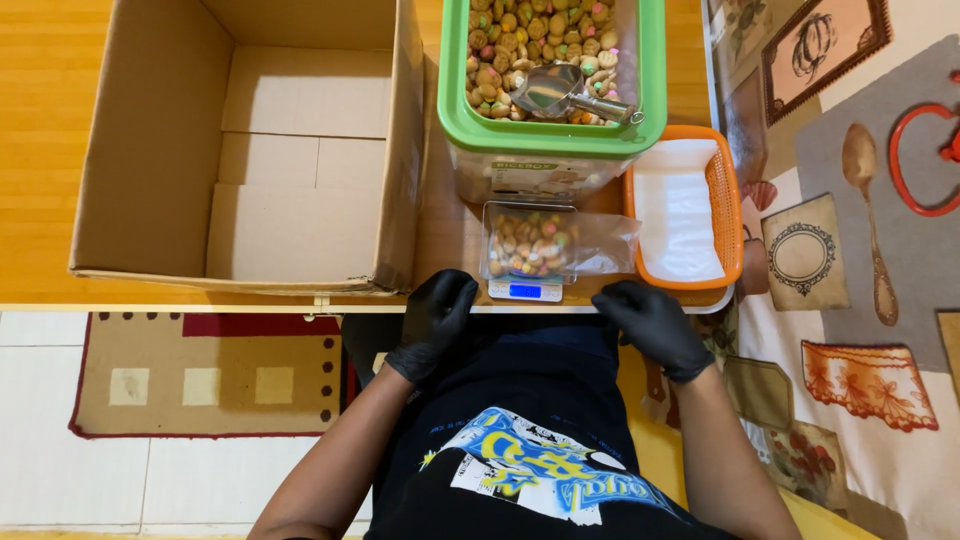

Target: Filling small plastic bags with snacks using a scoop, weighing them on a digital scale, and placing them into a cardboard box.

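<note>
An open cardboard box sits at ten o'clock. The gloved left hand rests curled, holding nothing, at seven o'clock of the snack-filled clear bag on the digital scale. The right hand rests likewise, below the orange basket.

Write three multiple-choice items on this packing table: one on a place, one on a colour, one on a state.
1. Where does the metal scoop lie?
A. in the green-rimmed bin
B. in the cardboard box
C. on the scale

2. What colour is the basket?
A. blue
B. orange
C. black

3. How is the cardboard box?
A. taped shut
B. full of bags
C. open and empty

Answers: 1 A, it rests on the snacks inside; 2 B, its mesh wall is orange; 3 C, flaps are up, bare bottom shows.
</note>
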